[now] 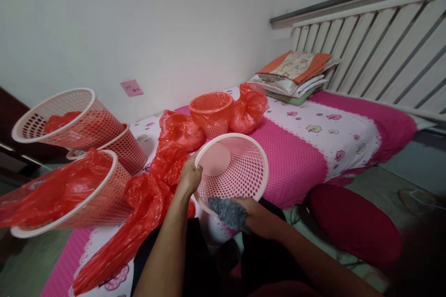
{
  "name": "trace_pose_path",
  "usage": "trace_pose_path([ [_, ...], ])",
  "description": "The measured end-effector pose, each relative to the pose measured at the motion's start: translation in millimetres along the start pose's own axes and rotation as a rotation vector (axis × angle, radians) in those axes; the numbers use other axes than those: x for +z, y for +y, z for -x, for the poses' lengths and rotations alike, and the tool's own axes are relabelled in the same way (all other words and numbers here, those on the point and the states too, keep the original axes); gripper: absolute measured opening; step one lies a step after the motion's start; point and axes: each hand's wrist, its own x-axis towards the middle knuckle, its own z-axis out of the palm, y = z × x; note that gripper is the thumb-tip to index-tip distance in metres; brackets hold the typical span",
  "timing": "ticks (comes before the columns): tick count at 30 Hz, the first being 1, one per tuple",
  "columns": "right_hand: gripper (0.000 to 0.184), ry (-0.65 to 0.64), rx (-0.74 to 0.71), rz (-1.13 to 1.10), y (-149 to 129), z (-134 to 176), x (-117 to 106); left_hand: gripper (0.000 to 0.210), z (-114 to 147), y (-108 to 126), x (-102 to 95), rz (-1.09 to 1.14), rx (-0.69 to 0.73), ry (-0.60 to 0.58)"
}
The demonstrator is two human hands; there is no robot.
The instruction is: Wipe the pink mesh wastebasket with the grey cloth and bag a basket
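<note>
A pale pink perforated plastic wastebasket (237,178) is tilted with its mouth toward me, close to my lap. My left hand (190,175) is closed on its left rim. In my right hand (256,216) is a bunched grey-blue cloth (228,212), held at the near edge of the rim; I cannot tell whether it presses on the plastic. Left of my left forearm lie crumpled red plastic bags (153,190). Behind the held basket stands a smaller wastebasket lined with a red bag (212,109).
Several more wastebaskets (104,123) with red bags lie at the left. A bulging red bag (249,109) sits on the bed (296,158). Folded bedding (292,76) is stacked by the white radiator (376,46). A dark red round stool (353,225) stands at the right.
</note>
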Motion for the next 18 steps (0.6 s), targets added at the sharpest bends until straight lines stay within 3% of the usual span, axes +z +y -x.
trace_pose_path([
  [3, 0.033, 0.252, 0.17, -0.613, -2.3, -6.3, -14.9, 0.063, -1.8, -5.0, -2.9, -0.003, -0.06, 0.063],
  [6, 0.038, 0.619, 0.229, -0.934, 11.7, -25.5, -26.7, 0.064, -3.5, -8.1, -2.3, 0.013, -0.078, 0.092],
  [9, 0.036, 0.807, 0.259, -1.073, 34.8, -52.6, -28.7, 0.062, -3.8, -8.6, 1.0, 0.018, -0.061, 0.108],
  [12, 0.029, 0.886, 0.348, -1.149, 49.7, -82.9, -25.4, 0.06, -3.2, -9.2, 3.3, 0.014, -0.056, 0.118],
  [15, 0.024, 0.974, 0.355, -1.191, 48.2, -115.8, -26.6, 0.062, -3.2, -12.8, 2.3, 0.002, -0.054, 0.124],
  [18, 0.024, 1.091, 0.265, -1.135, 36.4, -150.8, -34.6, 0.064, -4.7, -18.4, 0.3, -0.004, -0.068, 0.126],
])
